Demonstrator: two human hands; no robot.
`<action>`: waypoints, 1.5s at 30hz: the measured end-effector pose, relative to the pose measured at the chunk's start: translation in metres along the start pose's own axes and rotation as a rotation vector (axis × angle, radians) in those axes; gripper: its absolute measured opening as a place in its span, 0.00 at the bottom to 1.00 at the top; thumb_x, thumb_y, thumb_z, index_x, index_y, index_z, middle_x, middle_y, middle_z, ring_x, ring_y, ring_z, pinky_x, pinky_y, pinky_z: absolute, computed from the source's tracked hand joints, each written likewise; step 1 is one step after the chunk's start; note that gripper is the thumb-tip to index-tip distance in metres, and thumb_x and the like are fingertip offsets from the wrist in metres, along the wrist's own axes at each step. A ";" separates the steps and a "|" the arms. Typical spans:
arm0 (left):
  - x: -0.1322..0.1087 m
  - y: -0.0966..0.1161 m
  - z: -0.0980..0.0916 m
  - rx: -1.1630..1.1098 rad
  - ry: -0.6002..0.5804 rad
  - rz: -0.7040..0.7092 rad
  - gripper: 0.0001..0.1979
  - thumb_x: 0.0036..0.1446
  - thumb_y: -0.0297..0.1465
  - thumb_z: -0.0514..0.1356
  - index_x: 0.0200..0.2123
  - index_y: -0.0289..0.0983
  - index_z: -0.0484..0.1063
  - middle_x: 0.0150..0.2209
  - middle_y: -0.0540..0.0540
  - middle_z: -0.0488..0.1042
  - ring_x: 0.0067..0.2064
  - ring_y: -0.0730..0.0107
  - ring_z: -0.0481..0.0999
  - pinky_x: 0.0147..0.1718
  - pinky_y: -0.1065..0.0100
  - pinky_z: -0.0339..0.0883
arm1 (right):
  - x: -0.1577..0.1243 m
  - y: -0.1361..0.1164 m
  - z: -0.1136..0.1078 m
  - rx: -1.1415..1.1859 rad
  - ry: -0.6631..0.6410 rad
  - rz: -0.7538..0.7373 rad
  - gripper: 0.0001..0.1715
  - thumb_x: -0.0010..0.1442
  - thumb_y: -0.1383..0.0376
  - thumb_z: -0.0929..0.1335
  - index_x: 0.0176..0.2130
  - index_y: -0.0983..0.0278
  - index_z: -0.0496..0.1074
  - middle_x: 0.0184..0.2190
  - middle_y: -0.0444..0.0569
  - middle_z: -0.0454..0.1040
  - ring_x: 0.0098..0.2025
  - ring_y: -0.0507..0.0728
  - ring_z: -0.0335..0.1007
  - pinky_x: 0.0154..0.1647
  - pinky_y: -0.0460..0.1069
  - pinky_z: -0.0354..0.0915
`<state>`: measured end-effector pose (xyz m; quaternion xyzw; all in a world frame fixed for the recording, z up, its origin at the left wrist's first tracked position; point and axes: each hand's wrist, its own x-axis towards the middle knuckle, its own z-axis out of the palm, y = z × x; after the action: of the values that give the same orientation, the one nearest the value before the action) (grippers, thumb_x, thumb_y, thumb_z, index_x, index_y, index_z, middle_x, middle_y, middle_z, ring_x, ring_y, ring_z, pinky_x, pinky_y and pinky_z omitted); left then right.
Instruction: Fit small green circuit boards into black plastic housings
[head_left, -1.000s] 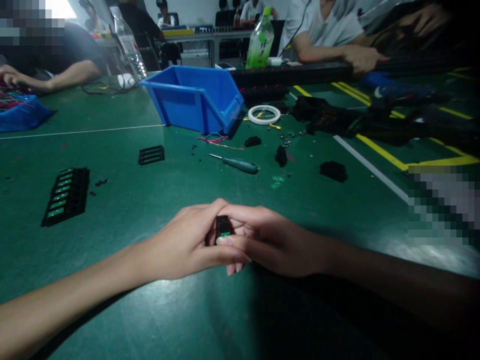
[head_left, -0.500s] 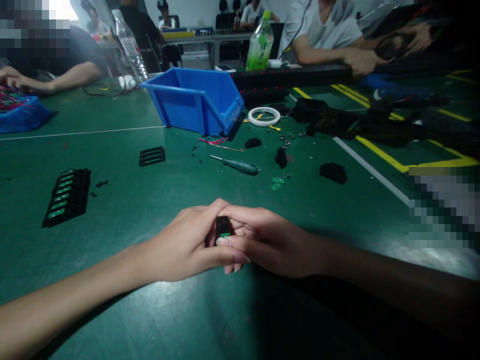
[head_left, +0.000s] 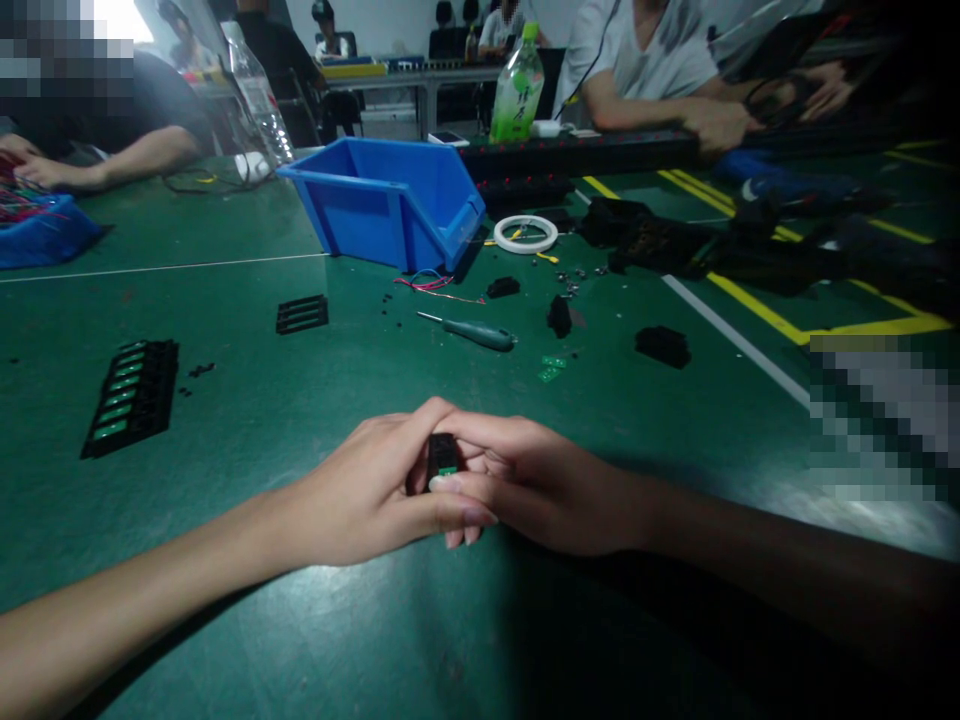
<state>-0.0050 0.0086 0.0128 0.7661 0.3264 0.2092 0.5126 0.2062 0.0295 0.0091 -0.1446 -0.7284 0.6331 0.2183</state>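
Between my two hands, near the table's front middle, is a small black plastic part (head_left: 442,452) with a green circuit board piece at its lower end. My left hand (head_left: 375,490) is closed around it from the left. My right hand (head_left: 525,480) closes on it from the right, its thumb tip pressing by the green piece. The fingers overlap and hide most of the part. Farther left lies a black holder (head_left: 135,395) with a row of green boards. Beyond my hands a green-handled screwdriver (head_left: 478,334) rests on the table, with loose green boards (head_left: 553,368) to its right.
A blue bin (head_left: 367,205) stands at the back middle, with a white tape ring (head_left: 525,234) beside it. Black plastic pieces (head_left: 663,345) and a slotted black frame (head_left: 302,313) lie about. Bottles (head_left: 517,90) stand farther back. Co-workers sit across the table.
Both hands keep their grip on the black part with hardly any movement. The whole view has shifted very slightly.
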 end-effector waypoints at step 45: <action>0.000 0.003 -0.002 0.183 0.035 -0.021 0.15 0.64 0.38 0.66 0.47 0.39 0.68 0.38 0.51 0.83 0.38 0.66 0.81 0.37 0.68 0.68 | 0.001 -0.002 0.000 -0.075 -0.004 -0.022 0.13 0.74 0.63 0.64 0.42 0.71 0.71 0.31 0.50 0.77 0.32 0.50 0.74 0.32 0.44 0.67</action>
<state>-0.0063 0.0092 0.0161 0.8026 0.3610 0.1865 0.4367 0.2051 0.0299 0.0118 -0.1434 -0.7534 0.6033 0.2185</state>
